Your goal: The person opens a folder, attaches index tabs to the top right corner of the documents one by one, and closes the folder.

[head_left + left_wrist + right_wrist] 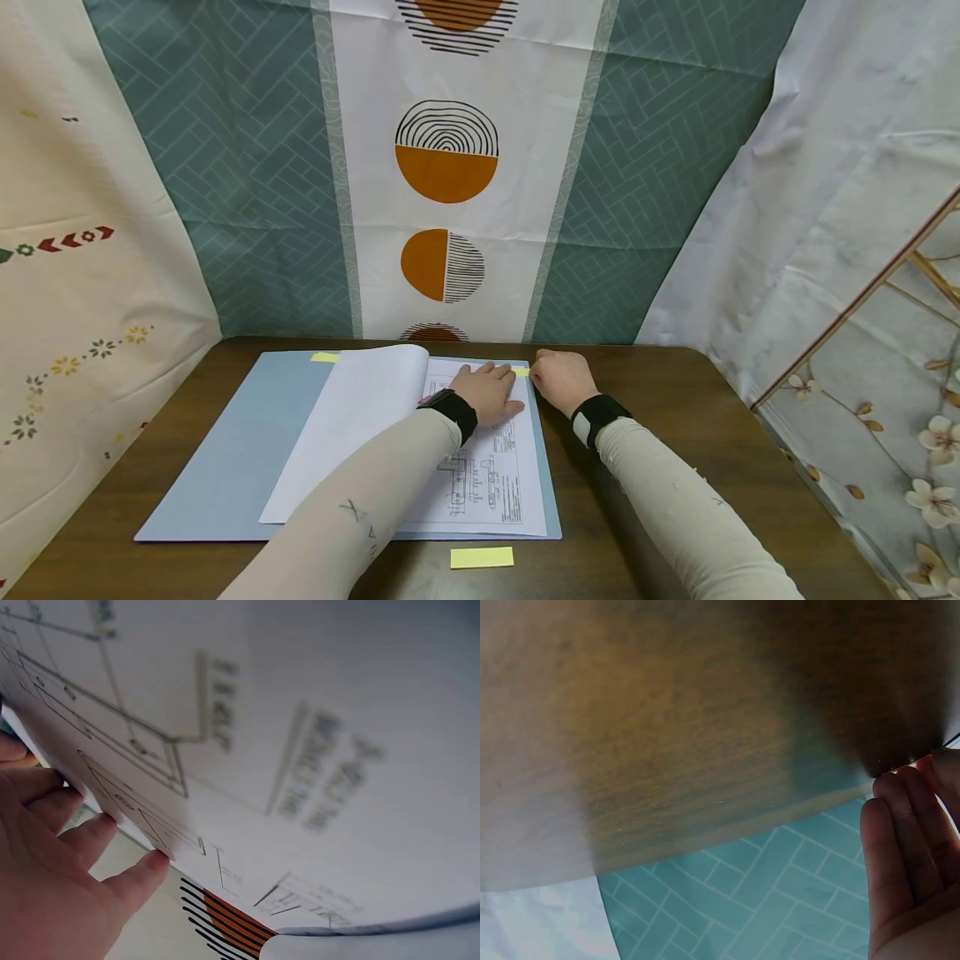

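A light blue folder (217,467) lies spread on the table with printed technical drawings (510,450) inside its right half. One sheet (352,417) is turned over to the left, its blank side up and its fold curving upward. My left hand (486,395) lies with spread fingers on the upper part of the drawing, also seen along the page in the left wrist view. Between the hands, a yellow sticky note (521,372) juts from the page's upper right edge. My right hand (564,382) pinches its outer end, with curled fingers; the fingertips are partly hidden.
Another yellow sticky note (482,557) lies on the brown table (637,542) in front of the folder. A further yellow tab (325,357) shows at the folder's top left. A patterned cloth (255,167) hangs behind the table's far edge.
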`<state>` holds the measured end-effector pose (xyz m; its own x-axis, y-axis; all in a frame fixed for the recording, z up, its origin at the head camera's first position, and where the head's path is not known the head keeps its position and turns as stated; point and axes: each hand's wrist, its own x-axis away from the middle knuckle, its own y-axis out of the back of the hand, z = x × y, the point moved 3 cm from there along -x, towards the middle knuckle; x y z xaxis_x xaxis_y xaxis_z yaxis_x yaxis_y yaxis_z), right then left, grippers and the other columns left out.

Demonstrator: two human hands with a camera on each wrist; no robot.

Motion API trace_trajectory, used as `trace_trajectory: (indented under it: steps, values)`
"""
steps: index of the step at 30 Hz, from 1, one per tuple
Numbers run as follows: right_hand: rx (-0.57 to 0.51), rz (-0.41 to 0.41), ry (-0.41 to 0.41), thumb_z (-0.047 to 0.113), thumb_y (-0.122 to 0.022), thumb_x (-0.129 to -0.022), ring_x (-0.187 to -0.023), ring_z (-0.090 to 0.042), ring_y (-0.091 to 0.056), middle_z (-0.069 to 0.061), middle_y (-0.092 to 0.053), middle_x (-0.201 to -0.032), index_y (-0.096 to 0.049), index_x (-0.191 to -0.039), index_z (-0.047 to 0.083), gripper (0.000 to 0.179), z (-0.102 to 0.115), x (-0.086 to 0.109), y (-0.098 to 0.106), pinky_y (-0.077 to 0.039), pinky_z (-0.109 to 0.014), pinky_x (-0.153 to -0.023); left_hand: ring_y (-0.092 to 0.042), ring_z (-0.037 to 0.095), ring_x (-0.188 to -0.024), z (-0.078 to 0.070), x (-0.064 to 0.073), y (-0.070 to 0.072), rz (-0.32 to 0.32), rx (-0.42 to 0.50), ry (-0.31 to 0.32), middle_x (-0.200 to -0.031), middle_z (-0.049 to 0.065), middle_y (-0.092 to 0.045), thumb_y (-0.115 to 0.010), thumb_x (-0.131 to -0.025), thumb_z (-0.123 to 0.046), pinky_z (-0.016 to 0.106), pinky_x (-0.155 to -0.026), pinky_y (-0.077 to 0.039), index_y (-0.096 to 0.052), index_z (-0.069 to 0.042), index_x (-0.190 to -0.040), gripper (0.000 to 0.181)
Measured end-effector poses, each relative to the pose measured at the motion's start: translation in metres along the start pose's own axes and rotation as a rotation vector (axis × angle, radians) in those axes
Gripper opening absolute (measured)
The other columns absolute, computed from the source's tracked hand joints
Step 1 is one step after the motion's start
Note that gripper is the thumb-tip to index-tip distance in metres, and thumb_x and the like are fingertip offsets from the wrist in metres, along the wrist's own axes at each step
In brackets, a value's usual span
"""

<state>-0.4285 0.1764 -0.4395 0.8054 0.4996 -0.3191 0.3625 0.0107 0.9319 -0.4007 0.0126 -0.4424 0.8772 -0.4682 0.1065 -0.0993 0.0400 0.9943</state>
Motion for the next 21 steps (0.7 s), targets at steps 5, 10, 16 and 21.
trace_trajectory:
  steps: [5,10,16,21]
  values:
    - [-0.001,0.013,-0.015,0.01,-0.084,-0.097,-0.068,-0.017,-0.066,-0.001,-0.066,-0.08,-0.087,-0.088,0.014,0.01,0.0,-0.001,-0.001,-0.06,-0.036,-0.067,-0.033,0.028,-0.164,0.001,-0.001,0.001,0.008,-0.008,0.03,-0.176,0.0,-0.04,-0.051,-0.11,-0.066,0.06,-0.128,-0.03,-0.042,-0.017,-0.171,0.078]
    - [0.003,0.02,-0.018,0.012,-0.084,-0.098,-0.067,-0.016,-0.065,0.0,-0.066,-0.08,-0.087,-0.089,0.014,0.01,-0.001,-0.001,-0.001,-0.059,-0.035,-0.066,-0.035,0.028,-0.163,0.001,-0.001,0.0,-0.002,-0.013,0.051,-0.175,0.002,-0.042,-0.052,-0.109,-0.067,0.059,-0.128,-0.031,-0.043,-0.016,-0.171,0.08]
    - [-0.005,-0.004,-0.008,0.011,-0.086,-0.096,-0.067,-0.016,-0.065,0.0,-0.065,-0.079,-0.087,-0.088,0.015,0.009,-0.002,0.001,-0.002,-0.06,-0.035,-0.066,-0.039,0.028,-0.161,0.0,-0.003,-0.005,-0.029,-0.029,0.079,-0.173,0.003,-0.046,-0.056,-0.107,-0.068,0.06,-0.125,-0.036,-0.049,-0.015,-0.167,0.08]
    - [0.002,0.001,-0.001,0.01,-0.084,-0.097,-0.065,-0.014,-0.062,0.001,-0.065,-0.079,-0.086,-0.087,0.015,0.011,-0.003,0.001,-0.002,-0.058,-0.033,-0.065,-0.04,0.031,-0.16,0.001,0.012,-0.002,-0.044,-0.048,0.086,-0.171,0.005,-0.047,-0.06,-0.107,-0.065,0.059,-0.125,-0.036,-0.05,-0.012,-0.166,0.079]
